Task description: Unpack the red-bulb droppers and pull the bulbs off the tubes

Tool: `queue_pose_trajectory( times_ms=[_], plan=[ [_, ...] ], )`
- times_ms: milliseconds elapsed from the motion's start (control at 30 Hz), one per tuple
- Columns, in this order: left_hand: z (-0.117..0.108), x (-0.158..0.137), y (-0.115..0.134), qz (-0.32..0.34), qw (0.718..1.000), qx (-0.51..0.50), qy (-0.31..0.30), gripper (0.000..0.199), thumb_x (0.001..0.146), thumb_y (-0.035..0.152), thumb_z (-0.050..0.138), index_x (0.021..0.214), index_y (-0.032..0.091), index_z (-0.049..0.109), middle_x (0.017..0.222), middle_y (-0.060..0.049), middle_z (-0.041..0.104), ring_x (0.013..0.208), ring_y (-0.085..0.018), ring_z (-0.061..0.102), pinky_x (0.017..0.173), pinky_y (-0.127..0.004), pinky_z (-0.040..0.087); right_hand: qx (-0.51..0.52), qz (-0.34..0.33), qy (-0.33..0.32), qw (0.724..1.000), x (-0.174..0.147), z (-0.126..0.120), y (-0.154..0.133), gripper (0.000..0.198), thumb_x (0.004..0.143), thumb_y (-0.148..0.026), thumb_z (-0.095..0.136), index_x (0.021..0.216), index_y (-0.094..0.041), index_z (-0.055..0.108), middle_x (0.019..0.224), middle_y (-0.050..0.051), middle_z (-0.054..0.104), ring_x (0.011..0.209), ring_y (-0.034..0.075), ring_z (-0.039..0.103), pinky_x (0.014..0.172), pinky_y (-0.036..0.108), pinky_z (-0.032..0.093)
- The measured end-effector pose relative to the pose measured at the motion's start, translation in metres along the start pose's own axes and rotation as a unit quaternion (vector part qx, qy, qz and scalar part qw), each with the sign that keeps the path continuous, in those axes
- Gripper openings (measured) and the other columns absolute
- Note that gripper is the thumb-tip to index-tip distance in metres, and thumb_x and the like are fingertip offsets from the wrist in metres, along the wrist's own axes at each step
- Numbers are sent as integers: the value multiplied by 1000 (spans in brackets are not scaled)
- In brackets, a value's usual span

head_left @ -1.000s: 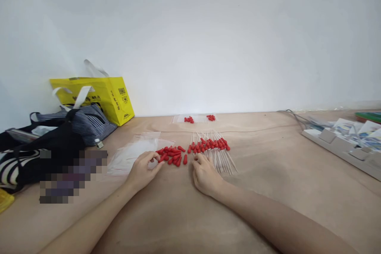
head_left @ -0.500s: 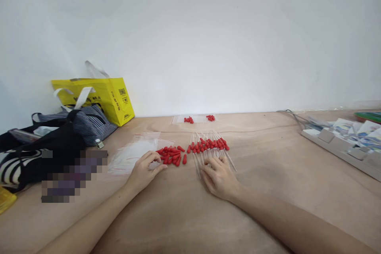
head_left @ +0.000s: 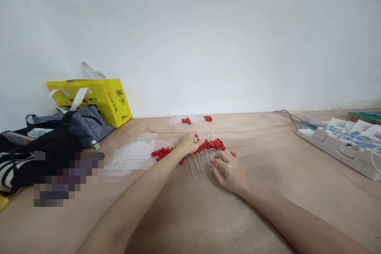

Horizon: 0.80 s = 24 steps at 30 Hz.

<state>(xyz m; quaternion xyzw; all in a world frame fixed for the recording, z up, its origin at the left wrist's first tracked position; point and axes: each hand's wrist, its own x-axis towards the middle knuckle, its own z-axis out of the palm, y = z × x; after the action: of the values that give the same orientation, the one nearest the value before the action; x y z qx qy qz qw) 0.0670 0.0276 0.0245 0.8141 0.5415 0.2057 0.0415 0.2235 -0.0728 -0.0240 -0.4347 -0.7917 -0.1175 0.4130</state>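
Observation:
Glass droppers [head_left: 201, 163] with red rubber bulbs lie in two facing rows on the wooden table, their bulbs meeting in the middle. My left hand [head_left: 187, 143] is at the left end of the row, its thumb and fingers closed at a red bulb [head_left: 199, 141]. At the right side of the near row, my right hand [head_left: 228, 170] has its fingers curled in against the thin glass tubes. What its fingertips hold is hidden. Loose red rubber bulbs [head_left: 162, 152] are heaped left of the droppers, partly behind my left forearm.
Clear zip bags [head_left: 131, 154] are stacked at the left. A filled bag [head_left: 198, 119] with red bulbs lies by the wall. Farther left stand a yellow bag [head_left: 110, 101], a striped bag [head_left: 89, 123] and a black bag [head_left: 56, 143]. A white tray [head_left: 336, 151] stands at the right.
My left hand has moved right, from the loose bulbs to the left end of the dropper row. My right hand has shifted slightly right along the tubes.

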Motion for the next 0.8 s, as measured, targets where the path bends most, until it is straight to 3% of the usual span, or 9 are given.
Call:
queue_pose_trajectory(
  times_ms=[133, 300, 533, 633, 700, 800],
  plan=[
    [10, 11, 0, -26, 1000, -8, -11, 31, 64, 48, 57, 79, 20, 55, 67, 0, 62, 63, -17, 57, 57, -25, 37, -5, -1, 2, 1000, 1, -1, -1, 13, 77, -16, 47, 72, -19, 59, 74, 1, 56, 70, 12, 46, 67, 31, 21],
    [13, 13, 0, -52, 998, -25, -3, 18, 65, 33, 57, 77, 20, 55, 64, 1, 62, 62, -15, 57, 54, -23, 37, -8, -4, 5, 1000, 2, -1, -1, 13, 77, -16, 47, 74, -19, 59, 75, 1, 56, 70, 12, 46, 68, 30, 20],
    [-8, -7, -12, -86, 991, -56, 80, 16, 72, 22, 46, 87, 18, 50, 63, 0, 61, 64, -16, 58, 60, -26, 41, -9, 2, 15, 1000, 1, 0, 0, 14, 77, -17, 47, 75, -20, 60, 75, 1, 56, 71, 12, 47, 69, 31, 21],
    [-21, -38, -23, -48, 991, -87, 95, 16, 76, 24, 42, 91, 18, 46, 65, 2, 61, 64, -13, 59, 62, -24, 43, -8, 10, 35, 999, 1, 0, -1, 15, 78, -18, 47, 85, -20, 60, 81, 3, 58, 75, 14, 48, 72, 32, 23],
    [-26, -63, -31, 31, 985, -134, 108, 15, 76, 24, 45, 89, 18, 46, 72, 0, 62, 69, -13, 59, 65, -25, 45, -20, 3, 42, 999, 2, 0, -3, 21, 79, -20, 47, 97, -20, 58, 90, 5, 58, 82, 16, 49, 75, 33, 25],
    [-24, -96, -38, 122, 979, -123, 104, 12, 78, 23, 45, 89, 19, 47, 78, -2, 61, 72, -13, 59, 67, -25, 46, -52, -40, 29, 997, 5, 2, -8, 31, 81, -23, 46, 111, -20, 51, 106, 8, 56, 95, 19, 47, 82, 36, 24]
  ],
)
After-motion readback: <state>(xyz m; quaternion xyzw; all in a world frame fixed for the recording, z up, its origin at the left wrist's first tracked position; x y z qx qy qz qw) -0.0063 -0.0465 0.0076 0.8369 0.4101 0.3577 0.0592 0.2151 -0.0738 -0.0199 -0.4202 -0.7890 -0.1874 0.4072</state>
